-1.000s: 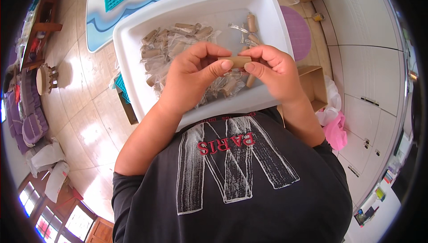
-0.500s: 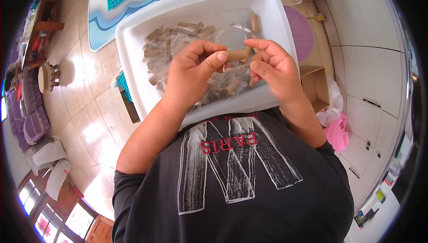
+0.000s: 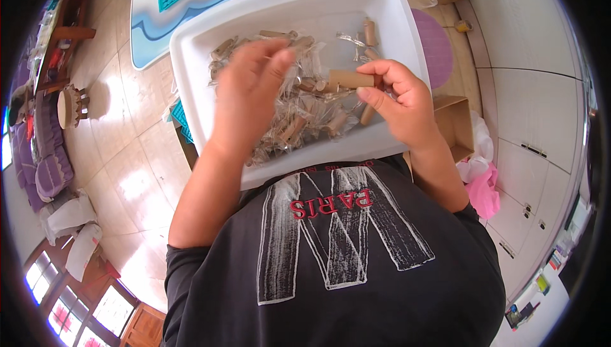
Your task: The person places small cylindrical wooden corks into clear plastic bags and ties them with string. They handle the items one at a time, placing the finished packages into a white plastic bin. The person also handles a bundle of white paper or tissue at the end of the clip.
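Over tray (image 3: 191,60): R hand (image 3: 401,102) pinches tube (image 3: 351,78).

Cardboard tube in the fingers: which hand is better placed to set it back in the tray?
Probably the right hand: it already pinches the cardboard tube directly over the white tray. The left hand hovers above the wrapped tubes, fingers loose, blurred.

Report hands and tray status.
Right hand pinching brown tube. Left hand over wrapped tubes in white tray. Nothing blocking.
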{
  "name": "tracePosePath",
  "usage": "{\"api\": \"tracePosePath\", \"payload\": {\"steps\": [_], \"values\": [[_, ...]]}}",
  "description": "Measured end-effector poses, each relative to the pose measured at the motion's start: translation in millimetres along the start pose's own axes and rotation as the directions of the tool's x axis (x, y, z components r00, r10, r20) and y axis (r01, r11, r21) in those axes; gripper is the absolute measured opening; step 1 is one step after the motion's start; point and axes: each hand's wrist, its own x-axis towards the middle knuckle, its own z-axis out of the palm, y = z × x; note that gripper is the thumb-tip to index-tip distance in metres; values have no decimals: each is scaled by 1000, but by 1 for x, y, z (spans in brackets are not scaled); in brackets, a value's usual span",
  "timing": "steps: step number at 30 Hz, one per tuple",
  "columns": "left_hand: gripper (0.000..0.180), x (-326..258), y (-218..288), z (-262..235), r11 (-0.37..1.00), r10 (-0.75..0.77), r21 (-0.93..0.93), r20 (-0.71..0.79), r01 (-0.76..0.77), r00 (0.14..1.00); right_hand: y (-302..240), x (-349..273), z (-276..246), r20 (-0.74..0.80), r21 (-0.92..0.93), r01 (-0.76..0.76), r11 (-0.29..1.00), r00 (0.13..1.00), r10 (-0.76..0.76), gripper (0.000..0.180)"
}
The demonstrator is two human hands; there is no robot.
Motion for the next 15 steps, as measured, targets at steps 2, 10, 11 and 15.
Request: {"api": "tracePosePath", "payload": {"steps": [2, 10, 11, 15], "values": [[39, 10, -10, -14, 893, 137, 445, -126, -68, 983, 3, 1, -1, -45, 74, 2, 997, 999, 2, 23], [25, 16, -33, -15, 827, -24, 562, -10, 25, 1000, 4, 3, 1, -82, 163, -7, 987, 996, 20, 23], [21, 17, -36, -14, 862, 53, 506, -49, -21, 997, 5, 3, 1, -85, 146, -13, 989, 996, 26, 23], [13, 20, -36, -12, 949, 9, 314, -101, 24, 995, 3, 4, 3, -123, 196, -22, 980, 991, 47, 23]]}}
